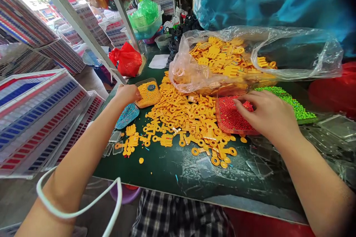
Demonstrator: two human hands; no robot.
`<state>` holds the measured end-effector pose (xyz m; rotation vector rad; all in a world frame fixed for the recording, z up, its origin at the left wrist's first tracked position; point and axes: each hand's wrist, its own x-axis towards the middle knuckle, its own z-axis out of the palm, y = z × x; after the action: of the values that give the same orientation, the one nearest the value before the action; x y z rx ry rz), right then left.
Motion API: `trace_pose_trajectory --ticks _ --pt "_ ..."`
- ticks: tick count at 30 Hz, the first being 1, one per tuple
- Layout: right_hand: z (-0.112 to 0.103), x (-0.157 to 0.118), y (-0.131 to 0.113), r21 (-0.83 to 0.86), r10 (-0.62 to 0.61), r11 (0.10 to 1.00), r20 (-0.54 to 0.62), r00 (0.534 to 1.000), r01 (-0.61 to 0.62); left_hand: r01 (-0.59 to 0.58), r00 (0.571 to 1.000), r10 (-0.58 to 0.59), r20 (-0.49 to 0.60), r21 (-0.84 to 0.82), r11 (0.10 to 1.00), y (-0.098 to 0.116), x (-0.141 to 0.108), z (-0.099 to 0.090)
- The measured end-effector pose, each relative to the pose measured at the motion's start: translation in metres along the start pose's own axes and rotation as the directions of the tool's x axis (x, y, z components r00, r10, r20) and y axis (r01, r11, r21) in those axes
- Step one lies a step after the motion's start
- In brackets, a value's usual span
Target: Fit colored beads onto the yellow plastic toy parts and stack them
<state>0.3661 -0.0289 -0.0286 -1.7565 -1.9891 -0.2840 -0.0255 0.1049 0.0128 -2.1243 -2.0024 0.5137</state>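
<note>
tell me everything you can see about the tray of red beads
The tray is shallow and red, with low walls that look like plastic and a rounded front left corner. Small, round red beads cover its visible floor. It sits flat on the dark green table, with yellow pieces crowded against its left side. The right hand hides its right part; whether the fingers touch the beads is unclear.

Fingertips (138,97) of the left grip (127,94) are partly hidden, perhaps touching yellow beads (148,95); the right grip (267,113) covers part of the red tray (236,132).
</note>
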Motion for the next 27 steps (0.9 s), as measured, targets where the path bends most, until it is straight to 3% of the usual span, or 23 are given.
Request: trace_pose_trajectory --ticks 11,21,24,27 --pt "0.002 -0.002 -0.004 -0.040 0.031 0.999 -0.024 0.999 -0.031 -0.008 0.995 0.005 -0.097 -0.034 0.999 0.001 -0.021 -0.002" --pt "0.003 -0.003 -0.002 -0.047 0.036 0.998 -0.021 0.999 -0.037 0.032 0.990 -0.042 -0.137 -0.070 0.997 0.015 -0.031 -0.008" --pt "0.002 -0.004 -0.004 -0.058 0.011 0.998 -0.029 1.000 -0.012 0.014 0.973 -0.048 -0.227 -0.151 0.988 0.018 -0.047 -0.014" --pt "0.001 -0.006 -0.008 -0.067 -0.039 0.997 -0.055 0.998 0.035 -0.149 0.924 -0.001 -0.384 -0.360 0.921 0.027 -0.084 -0.016"
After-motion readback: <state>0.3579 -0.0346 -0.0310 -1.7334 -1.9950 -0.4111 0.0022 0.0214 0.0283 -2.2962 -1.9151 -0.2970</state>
